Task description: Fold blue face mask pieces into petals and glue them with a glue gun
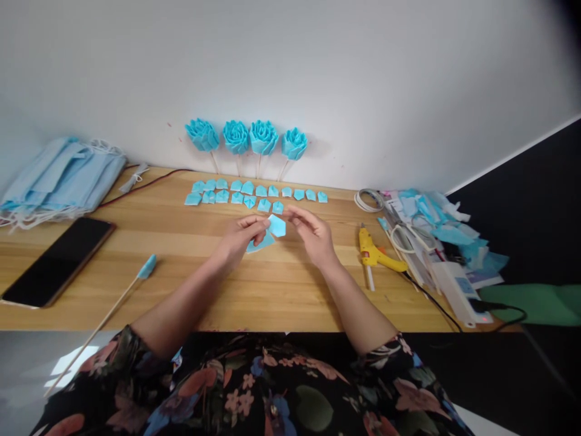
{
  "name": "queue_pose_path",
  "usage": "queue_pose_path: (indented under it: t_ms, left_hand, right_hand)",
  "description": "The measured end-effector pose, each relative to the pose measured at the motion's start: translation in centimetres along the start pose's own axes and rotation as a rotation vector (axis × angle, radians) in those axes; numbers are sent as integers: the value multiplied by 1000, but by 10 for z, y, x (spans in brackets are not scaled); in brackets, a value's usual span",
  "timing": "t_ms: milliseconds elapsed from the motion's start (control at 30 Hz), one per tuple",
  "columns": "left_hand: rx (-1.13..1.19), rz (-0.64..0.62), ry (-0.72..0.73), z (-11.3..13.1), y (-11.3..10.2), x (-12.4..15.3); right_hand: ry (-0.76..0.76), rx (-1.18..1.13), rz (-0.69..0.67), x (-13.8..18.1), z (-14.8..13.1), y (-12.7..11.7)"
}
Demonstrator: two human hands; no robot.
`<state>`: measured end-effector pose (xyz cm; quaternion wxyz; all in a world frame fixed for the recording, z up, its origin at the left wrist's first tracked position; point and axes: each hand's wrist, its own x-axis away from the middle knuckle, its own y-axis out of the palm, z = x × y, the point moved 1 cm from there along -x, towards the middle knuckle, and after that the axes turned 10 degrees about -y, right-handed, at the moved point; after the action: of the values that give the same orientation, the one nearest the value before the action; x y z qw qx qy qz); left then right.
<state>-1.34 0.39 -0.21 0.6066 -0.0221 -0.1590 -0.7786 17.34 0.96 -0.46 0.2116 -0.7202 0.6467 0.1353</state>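
My left hand (240,237) and my right hand (313,233) meet over the middle of the wooden table (181,290). Between their fingertips is a small folded light-blue piece (276,225), pinched from both sides. A second blue piece (261,243) lies on the table under my left fingers. Just beyond my hands lie two rows of several folded blue petals (254,192). Several finished blue roses on sticks (247,138) lean against the white wall.
A stack of blue face masks (59,178) lies at the far left, a black phone (59,260) in front of it. A wooden stick with a blue tip (118,303) overhangs the near edge. Right: yellow glue gun (374,253), tape roll (368,200), mask scraps (445,233).
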Motion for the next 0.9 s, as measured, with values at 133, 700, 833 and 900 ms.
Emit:
queue_pose_path:
  t_ms: [133, 700, 833, 900]
  left_hand:
    - [-10, 127, 55, -1, -2, -1]
    - [-11, 182, 58, 4, 1, -2]
    - [-6, 169, 45, 2, -1, -3]
    - [-3, 163, 40, 0, -1, -3]
  right_hand:
    - [79, -67, -19, 0, 0, -1]
    - [86, 122, -160, -1, -11, 3]
    - [117, 88, -140, -1, -8, 2]
    - [140, 45, -104, -2, -6, 2]
